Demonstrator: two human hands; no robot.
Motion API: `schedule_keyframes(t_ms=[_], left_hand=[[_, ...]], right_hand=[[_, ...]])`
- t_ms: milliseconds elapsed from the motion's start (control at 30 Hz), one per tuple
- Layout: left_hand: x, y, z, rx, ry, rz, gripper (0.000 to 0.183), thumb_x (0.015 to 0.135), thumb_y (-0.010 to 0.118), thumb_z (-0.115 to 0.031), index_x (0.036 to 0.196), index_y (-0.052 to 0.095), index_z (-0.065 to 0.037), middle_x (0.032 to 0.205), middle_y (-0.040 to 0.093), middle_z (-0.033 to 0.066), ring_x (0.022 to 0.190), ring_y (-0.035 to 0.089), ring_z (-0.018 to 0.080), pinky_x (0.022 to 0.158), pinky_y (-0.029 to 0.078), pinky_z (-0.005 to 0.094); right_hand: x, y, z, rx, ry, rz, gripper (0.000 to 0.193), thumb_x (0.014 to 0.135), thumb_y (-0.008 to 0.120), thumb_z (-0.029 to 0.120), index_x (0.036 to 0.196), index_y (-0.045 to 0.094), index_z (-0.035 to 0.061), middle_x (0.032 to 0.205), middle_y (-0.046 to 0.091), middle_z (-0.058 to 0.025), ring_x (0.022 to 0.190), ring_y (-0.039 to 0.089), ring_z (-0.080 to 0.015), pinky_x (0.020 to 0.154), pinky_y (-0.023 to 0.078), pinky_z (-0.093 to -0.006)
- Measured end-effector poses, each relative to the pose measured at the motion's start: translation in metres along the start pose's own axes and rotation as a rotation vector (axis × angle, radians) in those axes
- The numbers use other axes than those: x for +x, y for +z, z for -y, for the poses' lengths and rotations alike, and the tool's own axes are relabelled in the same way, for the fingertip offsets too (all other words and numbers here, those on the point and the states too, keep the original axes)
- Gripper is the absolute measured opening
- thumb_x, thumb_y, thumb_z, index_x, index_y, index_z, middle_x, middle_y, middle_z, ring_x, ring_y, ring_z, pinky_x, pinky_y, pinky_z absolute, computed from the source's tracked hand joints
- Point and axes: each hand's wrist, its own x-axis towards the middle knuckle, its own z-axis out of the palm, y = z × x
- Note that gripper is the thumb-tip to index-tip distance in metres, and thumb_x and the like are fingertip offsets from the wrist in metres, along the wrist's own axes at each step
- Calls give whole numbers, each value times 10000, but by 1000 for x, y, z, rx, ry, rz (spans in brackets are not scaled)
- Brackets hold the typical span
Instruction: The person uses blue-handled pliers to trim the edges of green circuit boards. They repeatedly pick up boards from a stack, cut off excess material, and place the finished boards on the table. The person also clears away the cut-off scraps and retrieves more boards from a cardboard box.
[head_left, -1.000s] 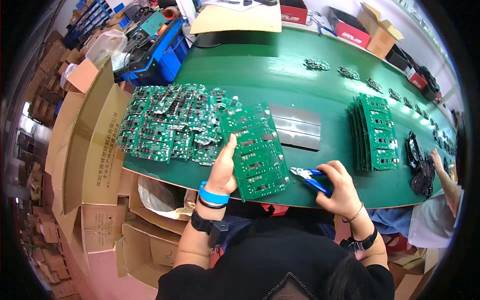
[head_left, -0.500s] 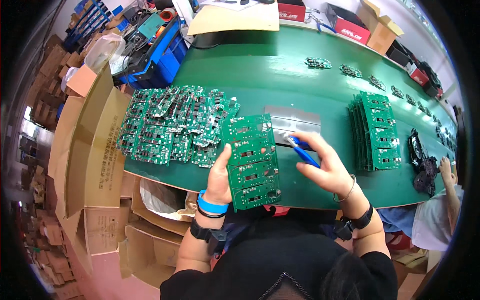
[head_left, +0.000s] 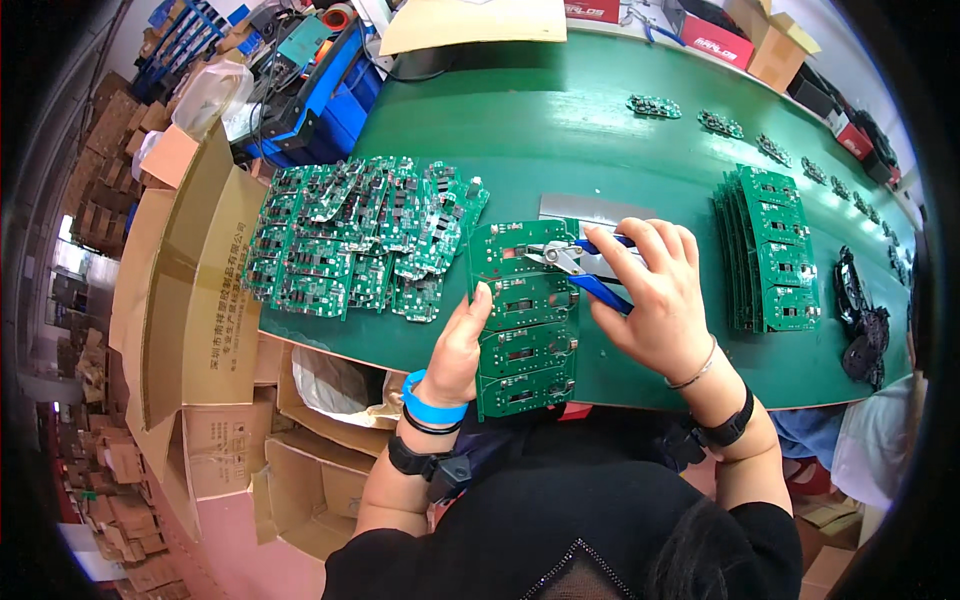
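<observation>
My left hand (head_left: 455, 348) grips the left edge of a green circuit board panel (head_left: 522, 345), thumb on its face and the other fingers hidden behind. The panel is held up near the table's front edge, divided into several board sections. In my right hand (head_left: 655, 295) is a pair of blue-handled cutting pliers (head_left: 600, 285), fingers wrapped round the handles. Their metal jaws lie over the upper part of the panel; whether they bite into it I cannot tell. Behind the panel, a grey sheet (head_left: 590, 208) lies partly covered on the table.
A heap of green circuit boards (head_left: 350, 240) lies to the left, and a stack of upright panels (head_left: 770, 250) stands to the right. Small boards (head_left: 720, 123) run in a row along the far side. Black parts (head_left: 862, 330) lie at far right; open cardboard boxes (head_left: 200, 320) stand at left.
The pliers have moved up and left onto the upper part of the panel, where before they were held off to its right. The panel has turned more upright. The view has shifted slightly.
</observation>
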Motion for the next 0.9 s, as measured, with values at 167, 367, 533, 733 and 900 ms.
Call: schedule_keyframes(t_ms=[167, 367, 533, 733, 900], left_hand=[[1, 7, 0, 74, 39, 19, 545, 1033, 273, -406, 1483, 223, -102, 1379, 459, 193, 1232, 511, 336, 997, 469, 506], [3, 7, 1, 76, 34, 45, 558, 1032, 261, -415, 1477, 222, -81, 1374, 459, 202, 1210, 532, 334, 975, 492, 501], [2, 9, 2, 119, 42, -2, 529, 1044, 257, -381, 1472, 225, -71, 1353, 473, 167, 1150, 573, 257, 926, 527, 408], [2, 5, 0, 176, 22, 6, 543, 1038, 215, -406, 1482, 214, -93, 1363, 461, 204, 1196, 539, 336, 967, 496, 518], [2, 5, 2, 125, 28, -6, 534, 1041, 230, -389, 1481, 218, -87, 1363, 462, 203, 1192, 541, 335, 967, 490, 522]], right_hand=[[-3, -5, -2, -25, -7, 10, 586, 633, 708, 190, 1202, 590, 118, 1066, 552, -103, 995, 510, -279, 891, 366, -421], [-4, -9, -2, -31, -2, 25, 594, 629, 714, 186, 1206, 591, 123, 1062, 555, -101, 988, 512, -277, 879, 367, -420], [-6, -8, -3, -40, 5, 43, 605, 629, 723, 184, 1215, 587, 126, 1061, 556, -99, 976, 514, -275, 869, 369, -418], [-8, -4, -4, -63, -6, 14, 625, 618, 741, 179, 1221, 585, 126, 1043, 557, -95, 959, 518, -268, 849, 371, -415], [-9, 0, -7, -26, -6, 33, 604, 617, 744, 141, 1203, 604, 102, 1003, 560, -98, 908, 537, -268, 820, 398, -392]])
